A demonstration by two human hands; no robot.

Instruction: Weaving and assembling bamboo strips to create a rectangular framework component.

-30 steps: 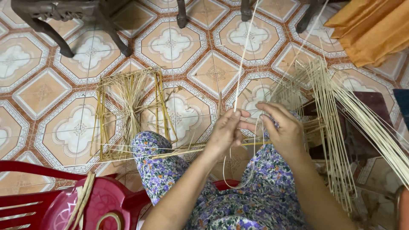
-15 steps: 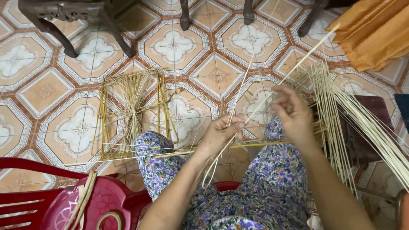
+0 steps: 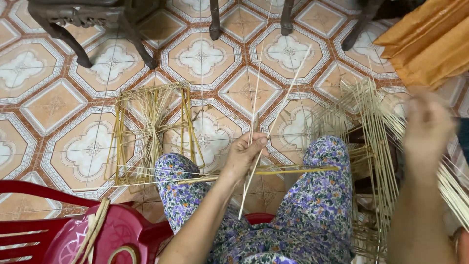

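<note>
The thin pale strips (image 3: 273,115) are pinched in the left hand (image 3: 244,156), which is closed on them above the lap, between the two knees in floral trousers (image 3: 322,215); they rise from the hand over the tiled floor (image 3: 53,102). Judged from this, the step in hand is weaving strips into a frame held across the lap. A horizontal yellow stick (image 3: 288,170) lies just beside the left hand. The right hand (image 3: 427,124) is raised to the right of the left hand and blurred; its grip cannot be determined. It is nearest the bundle of long strips (image 3: 376,146). Left of the left hand lies a finished woven frame (image 3: 151,129) on the floor; nearer lies a red plastic chair (image 3: 73,225). Dark furniture legs (image 3: 132,34) stand beyond.
</note>
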